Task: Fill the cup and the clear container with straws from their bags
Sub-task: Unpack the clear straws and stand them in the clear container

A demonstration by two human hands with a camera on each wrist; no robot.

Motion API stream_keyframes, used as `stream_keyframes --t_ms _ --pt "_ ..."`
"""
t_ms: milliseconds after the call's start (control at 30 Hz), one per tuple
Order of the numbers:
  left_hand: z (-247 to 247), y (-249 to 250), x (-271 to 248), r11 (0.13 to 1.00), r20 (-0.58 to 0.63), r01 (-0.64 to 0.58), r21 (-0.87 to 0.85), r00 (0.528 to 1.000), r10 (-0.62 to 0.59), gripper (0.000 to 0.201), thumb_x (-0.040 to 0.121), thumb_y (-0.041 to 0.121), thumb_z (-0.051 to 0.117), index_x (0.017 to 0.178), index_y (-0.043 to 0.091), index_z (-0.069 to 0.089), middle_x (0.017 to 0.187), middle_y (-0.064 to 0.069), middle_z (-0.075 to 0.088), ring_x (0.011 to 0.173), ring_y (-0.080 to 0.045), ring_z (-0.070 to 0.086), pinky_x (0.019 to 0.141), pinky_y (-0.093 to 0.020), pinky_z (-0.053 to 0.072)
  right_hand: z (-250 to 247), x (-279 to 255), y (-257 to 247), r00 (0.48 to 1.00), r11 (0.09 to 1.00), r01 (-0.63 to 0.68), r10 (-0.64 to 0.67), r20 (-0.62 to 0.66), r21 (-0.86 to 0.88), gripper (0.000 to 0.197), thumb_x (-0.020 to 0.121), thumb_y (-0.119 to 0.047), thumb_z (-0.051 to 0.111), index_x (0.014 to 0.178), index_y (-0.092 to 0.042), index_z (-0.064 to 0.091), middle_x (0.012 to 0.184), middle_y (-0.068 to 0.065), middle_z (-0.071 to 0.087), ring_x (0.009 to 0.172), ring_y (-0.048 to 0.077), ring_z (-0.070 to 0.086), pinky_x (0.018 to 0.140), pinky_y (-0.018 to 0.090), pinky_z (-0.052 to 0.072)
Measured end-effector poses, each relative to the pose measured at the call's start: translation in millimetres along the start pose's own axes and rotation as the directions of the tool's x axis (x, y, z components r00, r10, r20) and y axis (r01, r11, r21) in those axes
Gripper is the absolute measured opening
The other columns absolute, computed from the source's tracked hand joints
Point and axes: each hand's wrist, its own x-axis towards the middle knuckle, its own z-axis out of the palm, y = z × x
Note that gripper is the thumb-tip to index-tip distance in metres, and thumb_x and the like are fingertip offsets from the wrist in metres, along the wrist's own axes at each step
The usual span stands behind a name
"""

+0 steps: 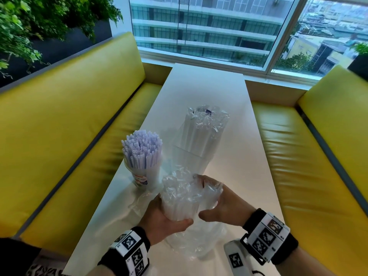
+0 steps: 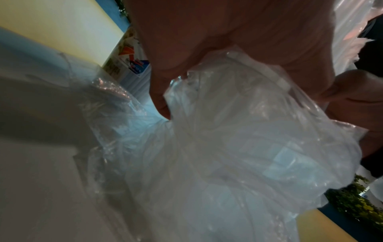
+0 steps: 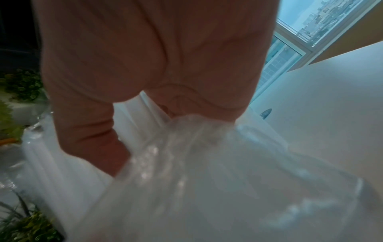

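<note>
The person stood at the near end of a long white counter [image 1: 199,92] set between two yellow benches [image 1: 59,120]. Their left hand [image 1: 165,220] was wrapped around the lower part of a bundle of wrapped straws [image 1: 181,198], fingers and thumb curled about it, holding it upright just above the counter. The right hand [image 1: 221,204] was on the other side of the same bundle, its fingers gripping the crinkled clear bag [image 1: 199,242] that hung loose down from the straws onto the counter. The two hands were close together, with only the bundle between them.

Just beyond the left hand, the cup [image 1: 142,176] stood on the counter, packed full of pale lilac straws [image 1: 141,148] sticking well above its rim. To the right of the cup, and a little farther from the person, stood the clear container [image 1: 189,158], with a bundle of wrapped straws [image 1: 205,126] upright in it.
</note>
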Motion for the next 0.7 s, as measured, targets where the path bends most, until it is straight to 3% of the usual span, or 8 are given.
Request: stream_keyframes --t_ms 100,233,300,400,500,567,633,700 --pt "-1 3 -1 1.0 0.01 0.011 0.002 1.0 -0.011 0.074 0.045 0.039 0.09 0.111 0.033 0.057 0.106 0.028 0.067 0.1 0.003 0.064 0.077 -0.011 0.052 -5 5 -2 1.0 1.0 0.014 -0.014 0.004 -0.004 0.055 0.067 -0.002 0.072 0.113 -0.027 0.056 0.106 -0.016 0.062 0.101 0.01 0.062 0.089 0.033 0.053" --pt "-1 7 -4 1.0 0.003 0.024 0.005 1.0 -0.024 0.074 0.043 0.039 0.089 0.109 0.035 0.056 0.105 0.037 0.063 0.1 0.012 0.061 0.073 -0.002 0.047 -3 9 5 0.999 0.997 0.04 -0.039 -0.015 0.07 0.047 0.074 -0.002 0.077 0.114 -0.02 0.061 0.107 0.001 0.068 0.1 0.025 0.067 0.09 0.048 0.055" --pt "-1 8 -4 1.0 0.003 0.023 0.016 1.0 -0.023 0.07 0.048 0.028 0.093 0.107 0.035 0.056 0.103 0.039 0.063 0.1 0.013 0.06 0.073 -0.002 0.047 -1 10 9 0.998 0.996 0.061 -0.059 -0.024 0.071 0.032 0.077 -0.007 0.08 0.105 -0.016 0.067 0.1 0.009 0.071 0.092 0.033 0.069 0.085 0.056 0.054" --pt "-1 9 -4 0.999 0.002 0.028 0.02 1.0 -0.028 0.067 0.056 0.011 0.093 0.102 0.038 0.052 0.097 0.048 0.058 0.094 0.022 0.056 0.07 0.002 0.044 -1 10 12 0.991 0.996 0.085 -0.08 -0.109 0.037 0.022 0.076 -0.014 0.082 0.092 -0.025 0.071 0.091 -0.002 0.071 0.082 0.026 0.069 0.078 0.051 0.056" --pt "-1 6 -3 0.999 -0.005 0.04 0.015 0.999 -0.04 0.072 0.047 0.03 0.094 0.108 0.036 0.056 0.102 0.031 0.067 0.1 0.012 0.06 0.074 -0.002 0.047 0 7 12 0.974 0.987 0.131 -0.111 -0.199 0.092 0.023 0.075 -0.012 0.08 0.091 -0.027 0.073 0.095 0.0 0.072 0.089 0.021 0.07 0.082 0.044 0.056" --pt "0 6 -3 0.999 -0.009 0.046 0.005 0.999 -0.046 0.074 0.04 0.042 0.089 0.107 0.036 0.057 0.103 0.027 0.068 0.1 0.012 0.06 0.074 -0.003 0.047 2 6 9 0.958 0.978 0.174 -0.141 -0.251 0.115 0.019 0.076 -0.013 0.079 0.089 -0.026 0.074 0.096 0.002 0.07 0.092 0.023 0.069 0.084 0.042 0.056" --pt "0 6 -3 0.999 -0.009 0.044 0.009 0.999 -0.044 0.072 0.039 0.046 0.087 0.104 0.038 0.056 0.103 0.029 0.067 0.098 0.014 0.06 0.073 -0.002 0.046 5 8 9 0.947 0.975 0.188 -0.147 -0.285 0.12 0.008 0.078 -0.017 0.079 0.082 -0.019 0.073 0.09 0.004 0.066 0.085 0.024 0.068 0.08 0.045 0.055" --pt "-1 7 -3 0.999 -0.014 0.041 0.026 0.999 -0.041 0.073 0.038 0.047 0.087 0.104 0.038 0.056 0.101 0.02 0.069 0.097 0.015 0.059 0.073 -0.001 0.045 6 10 13 0.94 0.977 0.19 -0.153 -0.305 0.095 0.012 0.079 -0.02 0.079 0.079 -0.014 0.069 0.086 0.004 0.062 0.079 0.023 0.064 0.077 0.047 0.053"
